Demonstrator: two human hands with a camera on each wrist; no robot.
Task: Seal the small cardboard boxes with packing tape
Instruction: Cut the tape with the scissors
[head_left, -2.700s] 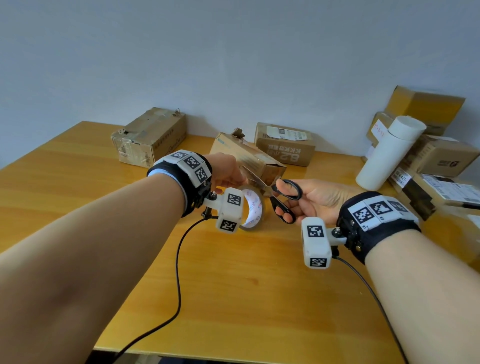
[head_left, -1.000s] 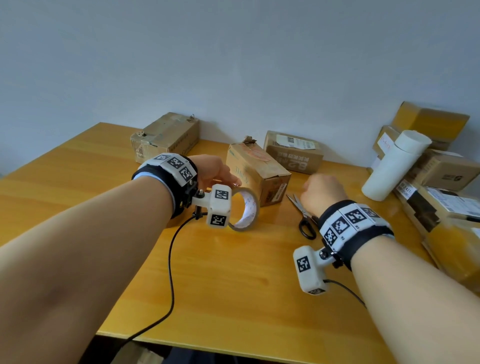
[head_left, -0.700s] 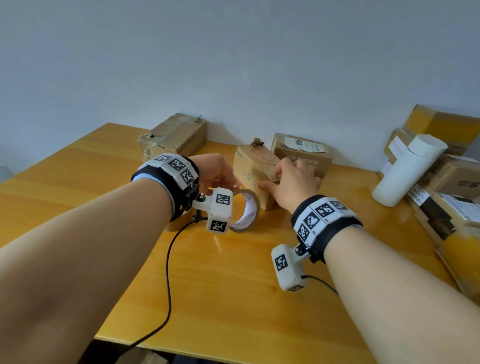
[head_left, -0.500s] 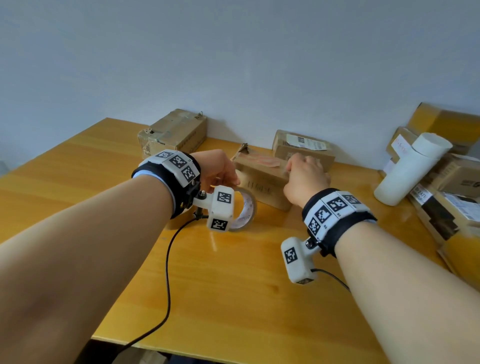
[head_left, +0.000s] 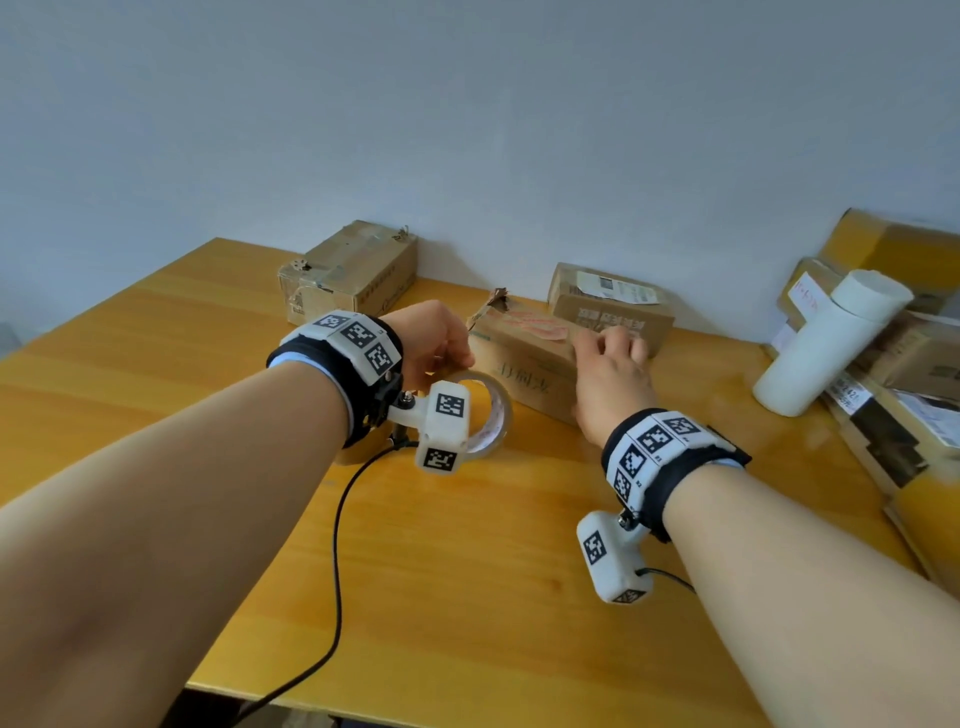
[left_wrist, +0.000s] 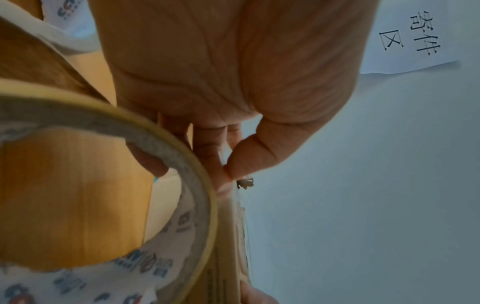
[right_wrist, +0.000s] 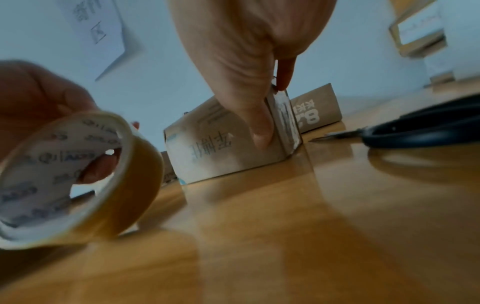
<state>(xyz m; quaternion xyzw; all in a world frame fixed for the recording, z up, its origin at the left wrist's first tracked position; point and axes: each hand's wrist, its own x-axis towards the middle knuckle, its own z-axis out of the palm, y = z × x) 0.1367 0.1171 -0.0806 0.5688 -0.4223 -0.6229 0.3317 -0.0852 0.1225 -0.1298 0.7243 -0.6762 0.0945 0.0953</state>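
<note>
A plain pale wall backs the yellow wooden table (head_left: 467, 571), with cardboard boxes lined along its far edge, and from my remote seat I read the layout as a small packing station. My left hand (head_left: 436, 343) has its fingers curled through the tape roll (head_left: 491, 415), thumb pinching the loose tape against a finger, I judge to keep the free end ready. My right hand (head_left: 608, 374) grips the small box (head_left: 519, 364) just past the roll, thumb on its near face and fingers over the top, probably turning or steadying it for taping. The scissors (right_wrist: 415, 128) lie on the table to the right, parked within reach for cutting. The box's near face carries handwritten characters I cannot make out; the box behind (head_left: 608, 306) shows a white shipping label and large print like "8.2". A sheet on the wall (left_wrist: 415, 35) reads "寄件区"
</note>
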